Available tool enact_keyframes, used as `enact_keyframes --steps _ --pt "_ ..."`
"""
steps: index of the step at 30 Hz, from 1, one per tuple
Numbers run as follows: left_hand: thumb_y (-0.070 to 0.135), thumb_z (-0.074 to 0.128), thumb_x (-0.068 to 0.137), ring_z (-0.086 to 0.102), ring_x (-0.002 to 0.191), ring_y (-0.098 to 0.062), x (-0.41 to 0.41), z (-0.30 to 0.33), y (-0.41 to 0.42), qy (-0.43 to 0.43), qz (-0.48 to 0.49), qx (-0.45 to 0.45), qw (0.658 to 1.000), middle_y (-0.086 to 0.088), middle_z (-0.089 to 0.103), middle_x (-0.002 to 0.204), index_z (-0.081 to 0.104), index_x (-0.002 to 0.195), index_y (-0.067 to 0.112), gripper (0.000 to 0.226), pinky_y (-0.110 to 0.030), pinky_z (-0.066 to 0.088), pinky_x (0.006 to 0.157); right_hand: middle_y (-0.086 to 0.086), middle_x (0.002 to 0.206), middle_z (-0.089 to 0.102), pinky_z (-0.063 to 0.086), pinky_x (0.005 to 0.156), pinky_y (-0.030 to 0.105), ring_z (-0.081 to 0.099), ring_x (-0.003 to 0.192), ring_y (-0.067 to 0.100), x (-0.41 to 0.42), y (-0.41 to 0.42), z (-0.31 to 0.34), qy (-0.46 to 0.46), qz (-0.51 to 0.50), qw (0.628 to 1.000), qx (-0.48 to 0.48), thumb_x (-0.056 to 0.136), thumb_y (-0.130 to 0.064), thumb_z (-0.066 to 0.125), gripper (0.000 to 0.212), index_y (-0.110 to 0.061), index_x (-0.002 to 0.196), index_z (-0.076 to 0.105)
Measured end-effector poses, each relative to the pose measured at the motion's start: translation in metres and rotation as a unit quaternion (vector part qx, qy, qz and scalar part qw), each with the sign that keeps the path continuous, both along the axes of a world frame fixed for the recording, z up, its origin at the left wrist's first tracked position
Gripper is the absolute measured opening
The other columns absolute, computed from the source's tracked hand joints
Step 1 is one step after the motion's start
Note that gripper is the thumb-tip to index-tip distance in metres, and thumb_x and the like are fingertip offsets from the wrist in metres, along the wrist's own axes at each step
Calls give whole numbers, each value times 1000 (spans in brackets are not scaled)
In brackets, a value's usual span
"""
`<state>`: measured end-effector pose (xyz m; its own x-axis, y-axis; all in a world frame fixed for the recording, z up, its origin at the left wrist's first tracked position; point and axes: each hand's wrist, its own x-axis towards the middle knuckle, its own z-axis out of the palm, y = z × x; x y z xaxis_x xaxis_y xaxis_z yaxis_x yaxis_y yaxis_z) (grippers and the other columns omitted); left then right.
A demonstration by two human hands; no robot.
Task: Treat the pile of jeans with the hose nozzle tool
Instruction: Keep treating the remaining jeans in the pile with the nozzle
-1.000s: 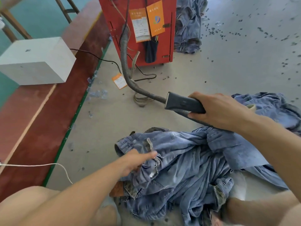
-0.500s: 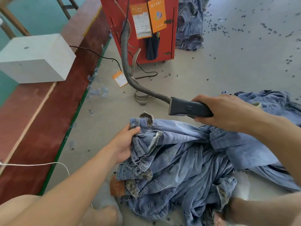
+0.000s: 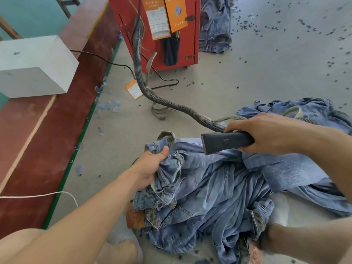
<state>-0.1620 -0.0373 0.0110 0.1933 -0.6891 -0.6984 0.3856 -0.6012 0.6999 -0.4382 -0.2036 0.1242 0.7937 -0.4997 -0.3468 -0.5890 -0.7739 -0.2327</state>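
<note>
Gripping the dark nozzle tool [image 3: 227,142] in your right hand [image 3: 266,133], you've got the fingers wrapped right round its handle, flat mouth end pointing left and hanging just above the pile of jeans [image 3: 219,187] — whether it touches the cloth I can't tell. The ribbed grey hose [image 3: 139,73] runs back from that grip, curves across the floor [image 3: 257,73] and climbs up the front of the red machine [image 3: 190,44], where orange tags [image 3: 176,14] and a dark pouch [image 3: 171,50] hang. Your left hand [image 3: 150,166] is clamped on a bunched waistband at the left edge of the pile, thumb on top, fingers tucked under the denim, lifting that fold a little off the heap. The jeans themselves lie crumpled on the floor right in front of you, between your two arms, with more blue denim spreading off to the right under your right forearm. A second heap of jeans [image 3: 215,29] sits farther back, just beside the red machine on its right. Little dark scraps [image 3: 245,25] are scattered over the floor up there. Off to your left — a white box [image 3: 36,67] rests on a reddish-brown board [image 3: 38,149] with a green edge, a black cable [image 3: 106,60] trailing from behind the box toward the machine, and a thin white cord [image 3: 38,196] crossing the board near your left arm.
</note>
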Motion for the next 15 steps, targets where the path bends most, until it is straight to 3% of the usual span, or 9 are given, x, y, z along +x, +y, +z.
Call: enact_keyframes --steps 4,9,13,15 --pt "19 51 108 72 111 -30 -7 2 2 24 12 -41 999 -14 74 123 64 131 4 31 -39 60 88 -17 75 59 40 55 26 53 61 0 -11 -11 -2 13 -19 999 -26 92 -38 68 28 -52 108 50" --pt "3 50 105 72 109 -34 -9 4 2 29 12 -43 999 -20 72 123 64 130 0 28 -42 61 86 -16 80 57 48 60 35 56 71 9 -6 -8 -19 52 -25 996 -73 91 -30 64 29 -49 110 51" --pt "1 51 104 72 108 -33 -11 4 1 29 -9 -39 999 -20 73 122 64 129 -2 28 -39 63 83 -13 75 45 28 50 31 38 59 6 2 1 -37 90 -17 986 -140 93 -26 58 31 -44 117 52" --pt "1 51 104 72 110 -34 -10 5 -1 44 -11 -47 998 -19 74 120 65 127 -1 27 -37 64 81 -10 76 47 26 52 32 39 59 11 2 4 -43 93 -13 983 -158 94 -24 55 29 -42 116 53"
